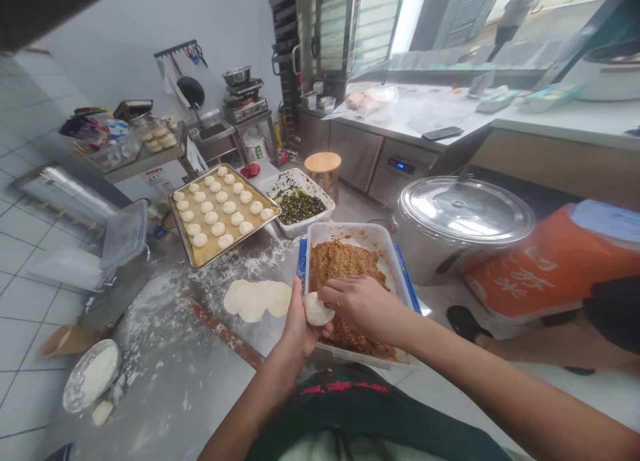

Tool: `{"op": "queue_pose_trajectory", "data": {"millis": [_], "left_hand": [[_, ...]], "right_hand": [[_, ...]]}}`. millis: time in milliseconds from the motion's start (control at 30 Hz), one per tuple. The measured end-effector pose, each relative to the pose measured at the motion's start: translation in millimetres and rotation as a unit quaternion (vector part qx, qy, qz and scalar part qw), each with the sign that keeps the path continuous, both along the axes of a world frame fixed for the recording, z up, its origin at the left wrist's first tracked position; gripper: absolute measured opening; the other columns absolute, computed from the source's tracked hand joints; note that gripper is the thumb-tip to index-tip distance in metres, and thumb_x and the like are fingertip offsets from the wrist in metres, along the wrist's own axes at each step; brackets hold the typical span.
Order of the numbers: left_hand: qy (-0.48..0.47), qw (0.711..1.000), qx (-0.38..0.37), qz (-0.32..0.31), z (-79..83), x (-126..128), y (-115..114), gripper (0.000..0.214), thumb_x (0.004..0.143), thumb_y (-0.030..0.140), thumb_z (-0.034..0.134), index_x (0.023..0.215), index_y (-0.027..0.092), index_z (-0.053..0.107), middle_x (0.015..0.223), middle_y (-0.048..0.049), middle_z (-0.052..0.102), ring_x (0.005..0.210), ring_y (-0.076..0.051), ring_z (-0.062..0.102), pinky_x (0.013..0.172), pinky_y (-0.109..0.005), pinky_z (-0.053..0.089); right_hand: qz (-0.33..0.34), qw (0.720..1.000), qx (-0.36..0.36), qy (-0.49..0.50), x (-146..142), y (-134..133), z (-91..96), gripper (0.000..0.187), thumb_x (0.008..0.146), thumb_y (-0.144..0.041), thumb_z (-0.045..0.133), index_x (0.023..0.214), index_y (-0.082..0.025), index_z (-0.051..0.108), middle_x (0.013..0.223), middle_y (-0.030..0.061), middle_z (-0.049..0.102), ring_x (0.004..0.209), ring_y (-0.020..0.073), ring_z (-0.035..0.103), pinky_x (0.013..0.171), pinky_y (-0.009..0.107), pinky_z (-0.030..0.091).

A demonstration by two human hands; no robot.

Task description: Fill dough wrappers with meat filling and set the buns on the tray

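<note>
One dough ball [318, 310] — clamped between left hand [299, 322] and right hand [361, 304], both grips closed on it

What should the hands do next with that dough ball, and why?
Probably pinch the dough ball closed with the right hand. The left hand is cupping it, and the right hand is on top of it, above the brown filling. The round buns on the baking sheet look smooth, so it likely should match them.
</note>
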State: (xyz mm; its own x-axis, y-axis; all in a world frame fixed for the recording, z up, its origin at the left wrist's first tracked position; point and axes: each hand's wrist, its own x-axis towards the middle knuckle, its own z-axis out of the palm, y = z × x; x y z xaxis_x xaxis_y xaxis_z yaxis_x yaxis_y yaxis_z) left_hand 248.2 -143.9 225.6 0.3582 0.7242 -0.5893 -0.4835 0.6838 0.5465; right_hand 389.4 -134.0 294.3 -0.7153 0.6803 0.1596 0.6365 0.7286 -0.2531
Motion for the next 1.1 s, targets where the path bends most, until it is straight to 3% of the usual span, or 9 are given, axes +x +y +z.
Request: {"op": "queue_pose_trajectory", "data": {"millis": [267, 467, 567, 667, 800, 967, 1100], "left_hand": [[0.06, 0.998, 0.011, -0.012, -3.3, 2, -4, 0.059, 0.069, 0.069, 0.039, 0.068, 0.013, 0.056, 0.046, -0.0022, 0.053, 0.038, -0.012, 0.05, 0.035, -0.022, 0.032], [0.03, 0.999, 0.027, -0.003, 7.4, 1, -4, 0.058, 0.069, 0.07, 0.036, 0.081, 0.016, 0.054, 0.05, -0.0007, 0.055, 0.036, -0.013, 0.049, 0.034, -0.022, 0.032], [0.046, 0.998, 0.039, 0.004, 6.9, 3, -4, 0.053, 0.07, 0.067, 0.04, 0.071, 0.016, 0.052, 0.044, 0.0006, 0.051, 0.031, -0.011, 0.045, 0.032, -0.021, 0.03], [0.02, 0.999, -0.001, -0.03, 3.2, 3, -3, 0.056, 0.071, 0.069, 0.036, 0.062, 0.015, 0.05, 0.041, 0.0, 0.049, 0.031, -0.012, 0.046, 0.03, -0.021, 0.027], [-0.02, 0.998, -0.02, -0.053, 2.8, 2, -2, 0.058, 0.07, 0.07, 0.034, 0.065, 0.015, 0.052, 0.046, -0.0013, 0.053, 0.033, -0.012, 0.049, 0.03, -0.021, 0.026], [0.018, 0.999, -0.013, -0.033, 3.9, 2, -2, 0.057, 0.071, 0.068, 0.037, 0.058, 0.014, 0.05, 0.043, -0.0018, 0.051, 0.033, -0.012, 0.048, 0.033, -0.022, 0.031], [0.007, 1.0, -0.004, -0.002, 4.8, 1, -5, 0.059, 0.069, 0.07, 0.036, 0.07, 0.014, 0.054, 0.048, -0.0018, 0.054, 0.037, -0.014, 0.052, 0.034, -0.023, 0.033]], "right_hand": [[0.012, 1.0, -0.011, 0.011, 2, -4, 4.6, 0.009, 0.08, -0.017, 0.043, 0.076, -0.016, 0.051, 0.071, 0.0034, 0.058, 0.062, 0.0118, 0.049, 0.055, 0.025, 0.026], [0.011, 1.0, -0.015, 0.008, 6, -3, 4.1, 0.015, 0.083, -0.019, 0.042, 0.073, -0.016, 0.052, 0.068, 0.0025, 0.057, 0.058, 0.0104, 0.047, 0.054, 0.026, 0.024], [0.008, 1.0, 0.003, 0.021, 7, -4, 5.8, 0.016, 0.084, -0.02, 0.041, 0.075, -0.016, 0.053, 0.066, 0.0019, 0.056, 0.058, 0.0104, 0.047, 0.054, 0.026, 0.024], [0.021, 1.0, 0.002, 0.022, 7, -3, 6.7, 0.017, 0.085, -0.02, 0.04, 0.076, -0.017, 0.053, 0.067, 0.0011, 0.055, 0.058, 0.01, 0.046, 0.054, 0.026, 0.024], [0.032, 0.999, -0.003, 0.025, 8, -2, 7.6, 0.021, 0.087, -0.022, 0.039, 0.071, -0.017, 0.052, 0.064, 0.0007, 0.054, 0.057, 0.0097, 0.045, 0.054, 0.025, 0.024], [0.037, 0.999, 0.004, 0.032, 6, -2, 9.4, 0.019, 0.087, -0.021, 0.039, 0.074, -0.016, 0.052, 0.067, 0.0012, 0.055, 0.059, 0.0099, 0.046, 0.055, 0.025, 0.026], [0.025, 1.0, -0.007, 0.0, 3, -1, 8.7, 0.017, 0.086, -0.02, 0.04, 0.073, -0.016, 0.051, 0.068, 0.0018, 0.057, 0.057, 0.0095, 0.046, 0.052, 0.025, 0.023]]}}
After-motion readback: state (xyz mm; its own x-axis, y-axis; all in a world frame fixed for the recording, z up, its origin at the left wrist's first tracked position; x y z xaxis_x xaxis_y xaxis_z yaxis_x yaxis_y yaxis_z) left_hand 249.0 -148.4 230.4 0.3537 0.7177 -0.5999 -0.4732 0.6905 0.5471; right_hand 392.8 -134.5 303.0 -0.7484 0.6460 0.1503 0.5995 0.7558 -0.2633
